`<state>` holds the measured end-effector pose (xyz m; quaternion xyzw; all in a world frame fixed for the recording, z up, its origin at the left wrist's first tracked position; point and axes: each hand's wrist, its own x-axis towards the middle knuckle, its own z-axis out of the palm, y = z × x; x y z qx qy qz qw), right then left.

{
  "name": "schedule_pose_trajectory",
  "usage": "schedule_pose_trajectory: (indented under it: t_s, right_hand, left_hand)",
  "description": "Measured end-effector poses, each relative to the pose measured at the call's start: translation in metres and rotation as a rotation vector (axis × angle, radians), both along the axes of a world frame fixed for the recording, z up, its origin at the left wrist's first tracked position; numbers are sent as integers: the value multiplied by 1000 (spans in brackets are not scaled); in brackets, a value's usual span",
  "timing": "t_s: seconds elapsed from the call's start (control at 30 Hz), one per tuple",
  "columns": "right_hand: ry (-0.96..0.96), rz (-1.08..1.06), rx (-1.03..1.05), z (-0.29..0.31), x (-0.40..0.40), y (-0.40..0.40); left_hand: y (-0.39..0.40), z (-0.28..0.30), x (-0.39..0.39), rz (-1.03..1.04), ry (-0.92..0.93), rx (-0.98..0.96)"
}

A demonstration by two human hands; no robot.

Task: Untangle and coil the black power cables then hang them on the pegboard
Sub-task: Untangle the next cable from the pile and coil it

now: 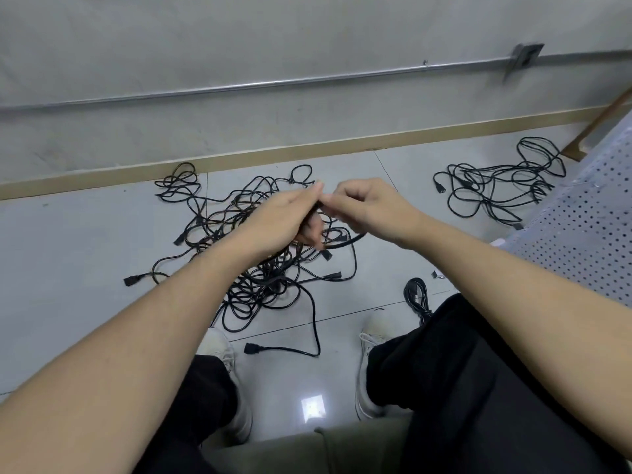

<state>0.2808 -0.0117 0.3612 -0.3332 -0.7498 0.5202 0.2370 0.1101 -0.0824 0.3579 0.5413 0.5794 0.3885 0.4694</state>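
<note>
A big tangle of black power cables [219,220] lies on the tiled floor ahead of me. Both hands are raised above it and meet in the middle. My left hand [290,217] grips a black cable [345,241] whose loop curves out below my fingers. My right hand [369,206] pinches the same cable at my left fingertips. A smaller loose pile of cables [496,186] lies at the right by the white pegboard [581,227]. A coiled cable [418,301] rests on the floor by my right knee.
A grey wall with a metal conduit [239,86] and a tan baseboard [273,153] runs across the back. My white shoes [371,336] and black trousers fill the lower frame. One cable end with a plug [251,348] lies between my feet.
</note>
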Motion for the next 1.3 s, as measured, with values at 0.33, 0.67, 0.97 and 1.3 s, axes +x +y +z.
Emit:
schedule_pose_trajectory:
  t_s: [0.33, 0.67, 0.97, 1.3]
  right_hand:
    - [-432, 309, 133, -23, 5, 3]
    - [-445, -5, 241, -41, 15, 46]
    - [-108, -60, 382, -7, 28, 29]
    - [-276, 137, 447, -13, -2, 8]
  left_hand:
    - [1, 10, -18, 245, -27, 138]
    - [-8, 15, -54, 141, 106, 145]
    - [-8, 11, -90, 14, 319, -47]
    - [-5, 10, -31, -127, 108, -66]
